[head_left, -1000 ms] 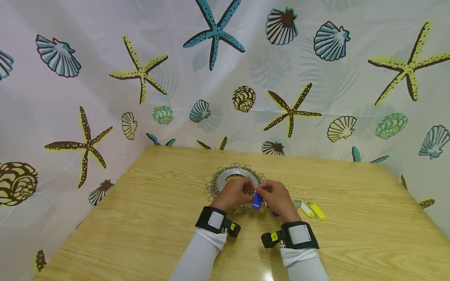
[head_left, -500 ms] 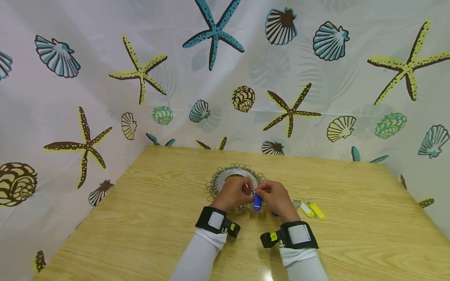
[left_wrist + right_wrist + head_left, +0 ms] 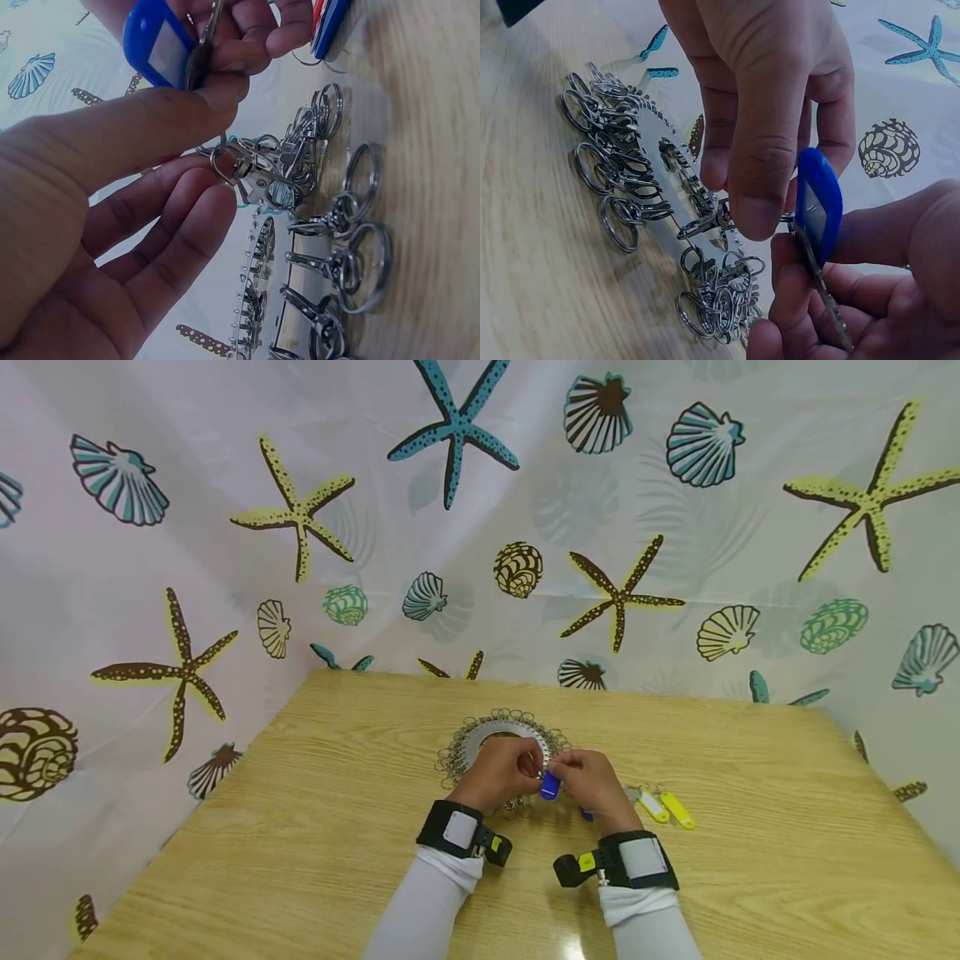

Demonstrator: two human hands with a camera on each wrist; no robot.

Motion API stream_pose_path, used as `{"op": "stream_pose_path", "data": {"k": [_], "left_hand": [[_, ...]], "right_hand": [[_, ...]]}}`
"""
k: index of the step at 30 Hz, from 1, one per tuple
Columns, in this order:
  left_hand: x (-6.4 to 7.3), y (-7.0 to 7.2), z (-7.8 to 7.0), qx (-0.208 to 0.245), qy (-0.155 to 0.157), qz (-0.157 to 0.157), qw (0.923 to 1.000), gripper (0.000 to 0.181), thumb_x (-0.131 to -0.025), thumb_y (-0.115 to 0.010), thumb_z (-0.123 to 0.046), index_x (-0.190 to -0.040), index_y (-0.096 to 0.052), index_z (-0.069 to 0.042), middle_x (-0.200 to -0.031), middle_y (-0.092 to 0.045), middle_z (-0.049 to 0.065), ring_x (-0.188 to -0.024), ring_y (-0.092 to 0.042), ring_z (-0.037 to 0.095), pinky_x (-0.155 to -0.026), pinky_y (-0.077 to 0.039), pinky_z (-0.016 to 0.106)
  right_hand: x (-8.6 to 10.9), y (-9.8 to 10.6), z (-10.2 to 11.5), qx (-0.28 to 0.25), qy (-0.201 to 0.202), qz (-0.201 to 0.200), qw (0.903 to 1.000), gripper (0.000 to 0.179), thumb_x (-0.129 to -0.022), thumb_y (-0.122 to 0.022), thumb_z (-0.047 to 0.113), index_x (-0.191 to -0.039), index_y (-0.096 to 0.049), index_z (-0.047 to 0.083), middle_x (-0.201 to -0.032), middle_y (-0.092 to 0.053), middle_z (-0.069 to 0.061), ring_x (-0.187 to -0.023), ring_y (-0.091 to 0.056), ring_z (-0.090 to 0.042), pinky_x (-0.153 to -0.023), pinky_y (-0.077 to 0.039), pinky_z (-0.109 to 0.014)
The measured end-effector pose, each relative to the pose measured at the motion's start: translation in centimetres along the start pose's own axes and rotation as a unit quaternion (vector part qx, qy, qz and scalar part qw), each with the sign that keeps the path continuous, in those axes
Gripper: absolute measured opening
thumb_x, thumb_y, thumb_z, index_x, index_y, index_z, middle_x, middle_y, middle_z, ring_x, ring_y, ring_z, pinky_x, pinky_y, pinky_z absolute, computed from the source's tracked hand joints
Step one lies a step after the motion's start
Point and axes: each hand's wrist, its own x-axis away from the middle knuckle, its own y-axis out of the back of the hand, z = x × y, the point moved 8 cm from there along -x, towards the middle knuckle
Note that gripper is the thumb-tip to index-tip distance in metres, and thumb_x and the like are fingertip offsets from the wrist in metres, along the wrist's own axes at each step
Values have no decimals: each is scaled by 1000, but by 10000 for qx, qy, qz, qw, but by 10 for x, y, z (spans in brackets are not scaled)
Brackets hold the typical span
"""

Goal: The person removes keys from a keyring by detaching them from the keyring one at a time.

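My left hand (image 3: 498,768) pinches a split ring (image 3: 217,161) between thumb and fingers. The ring hangs from a swivel clasp (image 3: 251,180) on a round metal key rack (image 3: 471,741). Close beside it, my right hand (image 3: 597,787) holds a blue key tag (image 3: 551,786) together with its metal key (image 3: 826,304). Tag and key dangle near the left thumb in the right wrist view, where a ring joins them at the left thumb's tip. Many more clasps with rings (image 3: 619,225) line the rack's edge.
Two yellow key tags (image 3: 678,811) with keys lie on the wooden table (image 3: 322,860) right of my right hand. Another blue tag (image 3: 587,815) shows partly beneath that hand. A patterned curtain (image 3: 450,543) stands behind the table.
The blue tag has tilted and its lower end sits slightly higher. My right hand has shifted a little; my left hand keeps nearly the same place.
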Motion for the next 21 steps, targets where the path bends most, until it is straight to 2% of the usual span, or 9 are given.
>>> {"op": "stream_pose_path", "data": {"k": [4, 8, 12, 17, 21], "left_hand": [[-1, -1, 1, 62, -46, 86, 9999, 16, -77, -80, -6, -86, -66, -7, -75, -62, -5, -68, -58, 5, -62, -48, 21], [1, 0, 3, 286, 34, 173, 9994, 18, -77, -80, -5, -88, -66, -6, -78, -64, -3, -70, -60, 5, -64, -49, 21], [3, 1, 4, 467, 76, 223, 9986, 19, -78, -80, -5, -89, -66, -7, -81, -65, 1, -72, -61, 7, -65, -50, 23], [2, -1, 8, 598, 124, 255, 9978, 17, -79, -80, -7, -88, -65, -9, -80, -65, -1, -71, -61, 6, -65, -50, 23], [1, -1, 10, 617, 104, 255, 9977, 17, -79, -80, -7, -88, -66, -8, -79, -64, -3, -71, -61, 6, -65, -51, 23]], "right_hand": [[-1, 0, -1, -38, 121, 124, 9998, 13, -93, -58, 4, -91, -69, -4, -93, -67, -12, -83, -58, -21, -69, -43, -29], [-2, -2, 1, 24, 570, 288, 9980, 8, -93, -60, 2, -91, -67, 0, -88, -67, -9, -79, -58, -18, -72, -43, -31], [-2, -3, 5, 356, 980, 281, 9941, 6, -92, -62, 4, -89, -67, 5, -82, -65, -5, -73, -57, -16, -70, -43, -33], [-1, -2, 7, 693, 1079, 193, 9916, 6, -92, -64, 6, -87, -67, 8, -78, -64, -2, -72, -57, -15, -69, -43, -33], [0, -1, 7, 663, 951, 174, 9931, 6, -92, -63, 7, -89, -68, 5, -76, -64, -3, -68, -55, -15, -64, -42, -32]]}}
